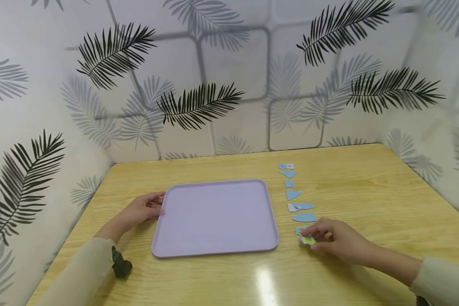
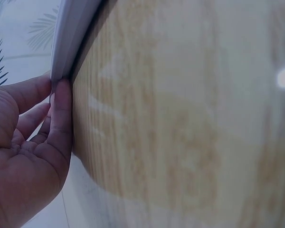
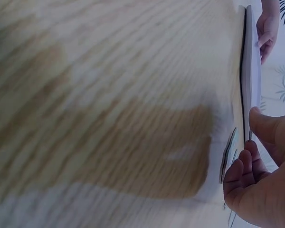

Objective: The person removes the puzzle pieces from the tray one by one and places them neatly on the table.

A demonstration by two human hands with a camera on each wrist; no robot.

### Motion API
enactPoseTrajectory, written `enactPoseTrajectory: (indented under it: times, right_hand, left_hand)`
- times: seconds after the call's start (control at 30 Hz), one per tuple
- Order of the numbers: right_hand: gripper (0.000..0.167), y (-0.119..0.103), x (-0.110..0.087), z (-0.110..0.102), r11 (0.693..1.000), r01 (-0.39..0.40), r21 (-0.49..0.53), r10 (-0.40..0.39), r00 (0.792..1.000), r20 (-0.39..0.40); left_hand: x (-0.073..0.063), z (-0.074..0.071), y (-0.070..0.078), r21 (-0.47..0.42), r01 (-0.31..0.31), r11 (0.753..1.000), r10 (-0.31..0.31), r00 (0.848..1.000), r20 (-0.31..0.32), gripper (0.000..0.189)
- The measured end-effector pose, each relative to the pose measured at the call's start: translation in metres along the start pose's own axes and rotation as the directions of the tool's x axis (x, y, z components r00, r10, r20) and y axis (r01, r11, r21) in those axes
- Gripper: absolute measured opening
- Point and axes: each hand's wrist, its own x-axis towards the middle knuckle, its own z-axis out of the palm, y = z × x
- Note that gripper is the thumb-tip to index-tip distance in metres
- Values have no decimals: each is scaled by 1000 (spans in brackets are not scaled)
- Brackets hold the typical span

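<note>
A lilac rectangular tray lies on the table. My left hand holds its left rim; the left wrist view shows thumb and finger meeting at the tray's edge. Right of the tray's near corner, my right hand pinches a small flat blue-and-yellow puzzle piece between thumb and fingers. Seen edge-on in the right wrist view, that piece is thin, and the fingers of my right hand partly hide it. Another flat piece lies on the table close by.
Several light blue flat pieces form a column right of the tray, among them a pointed one, one with a white end and a wider one. The wooden table backs onto a leaf-patterned wall covering.
</note>
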Motion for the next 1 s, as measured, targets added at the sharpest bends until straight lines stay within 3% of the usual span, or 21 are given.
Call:
enactPoseTrajectory:
  times: [0.2, 0.47, 1.0]
  right_hand:
    - [29, 7, -6, 2, 1000, -7, 26, 6, 999, 33]
    - [28, 9, -11, 4, 998, 64, 0, -64, 998, 21]
    - [30, 12, -11, 5, 999, 24, -46, -22, 999, 39]
  left_hand:
    - [-1, 0, 0, -16, 6, 1000, -6, 1000, 2, 66]
    - [-1, 0, 1, -29, -7, 1000, 7, 1000, 8, 65]
    - [-3, 1, 4, -28, 19, 999, -19, 1000, 7, 66]
